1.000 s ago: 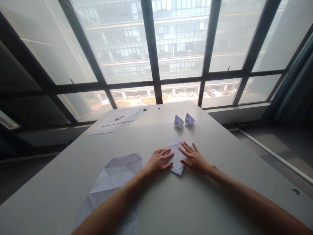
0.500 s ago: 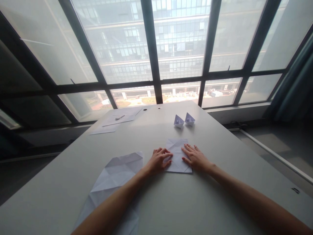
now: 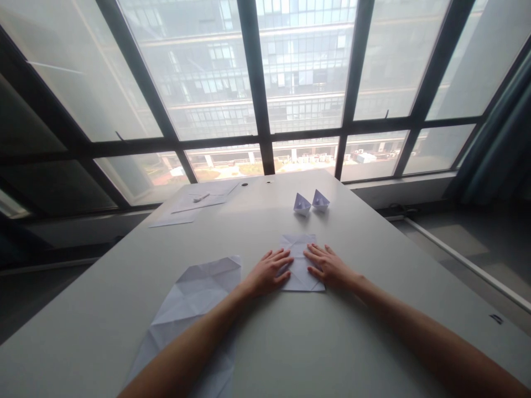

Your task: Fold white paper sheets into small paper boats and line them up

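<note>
A folded sheet of white paper (image 3: 299,276) lies flat on the white table (image 3: 282,342), with crease lines across it. My left hand (image 3: 269,272) rests on its left side, palm down, fingers spread. On the right side, my right hand (image 3: 327,264) also lies flat with its fingers apart. Beyond the hands stand two small folded paper boats (image 3: 302,204), side by side. Under and beside my left forearm is a larger creased sheet of paper (image 3: 186,298), partly hidden by the arm.
At the table's far left lie flat white sheets (image 3: 178,216) with a small white pen-like object (image 3: 201,198) on them. A round dark hole (image 3: 244,184) is near the far edge. Tall windows (image 3: 302,72) rise behind, and a dark curtain (image 3: 477,155) hangs at right.
The fingers of my left hand have flattened and spread onto the folded paper. My right hand has slid slightly left. The folded paper stays in about the same place.
</note>
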A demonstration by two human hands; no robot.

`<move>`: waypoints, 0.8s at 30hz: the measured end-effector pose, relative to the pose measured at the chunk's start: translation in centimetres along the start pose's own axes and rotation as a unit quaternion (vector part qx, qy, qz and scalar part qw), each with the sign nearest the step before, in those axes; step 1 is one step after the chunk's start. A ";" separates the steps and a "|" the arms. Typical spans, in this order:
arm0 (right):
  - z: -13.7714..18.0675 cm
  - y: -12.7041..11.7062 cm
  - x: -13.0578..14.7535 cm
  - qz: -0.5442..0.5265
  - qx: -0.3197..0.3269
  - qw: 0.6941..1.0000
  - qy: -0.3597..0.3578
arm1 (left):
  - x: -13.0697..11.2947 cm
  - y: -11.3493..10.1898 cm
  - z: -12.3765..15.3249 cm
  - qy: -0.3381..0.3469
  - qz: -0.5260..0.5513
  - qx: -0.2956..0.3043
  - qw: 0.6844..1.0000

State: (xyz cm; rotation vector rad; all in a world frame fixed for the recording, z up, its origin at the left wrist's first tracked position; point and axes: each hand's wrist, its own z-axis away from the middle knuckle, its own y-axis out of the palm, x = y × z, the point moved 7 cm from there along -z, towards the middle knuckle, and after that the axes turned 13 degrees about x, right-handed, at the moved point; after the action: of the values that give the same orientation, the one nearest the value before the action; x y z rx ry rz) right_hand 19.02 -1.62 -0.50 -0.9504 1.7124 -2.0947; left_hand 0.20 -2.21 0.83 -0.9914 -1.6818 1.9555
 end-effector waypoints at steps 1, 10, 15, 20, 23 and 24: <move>0.0 0.0 0.0 0.001 -0.003 1.000 0.002 | 0.0 0.0 0.0 0.000 0.001 -0.001 1.000; -0.2 -0.3 -1.3 -0.002 0.012 1.000 0.005 | -0.1 -0.1 0.1 0.004 -0.001 -0.001 1.000; 0.3 -0.9 -1.3 0.001 -0.019 0.999 -0.029 | -0.2 -0.2 0.1 0.006 -0.002 0.001 1.000; 0.9 -1.1 0.8 0.011 -0.018 0.994 -0.112 | -0.1 0.0 0.1 0.006 -0.004 -0.006 1.000; 0.9 -0.8 1.1 -0.006 0.007 0.993 -0.114 | -0.1 0.0 0.1 0.004 -0.005 -0.008 1.000; 0.8 -0.8 1.0 -0.015 0.004 0.994 -0.108 | 0.0 0.0 0.1 0.002 -0.005 -0.008 1.000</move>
State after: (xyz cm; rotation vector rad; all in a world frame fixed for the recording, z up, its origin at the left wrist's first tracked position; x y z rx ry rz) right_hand 18.96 -2.61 0.64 -1.1589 1.5886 -1.9344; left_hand 0.12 -2.32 0.83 -0.9911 -1.6995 1.9356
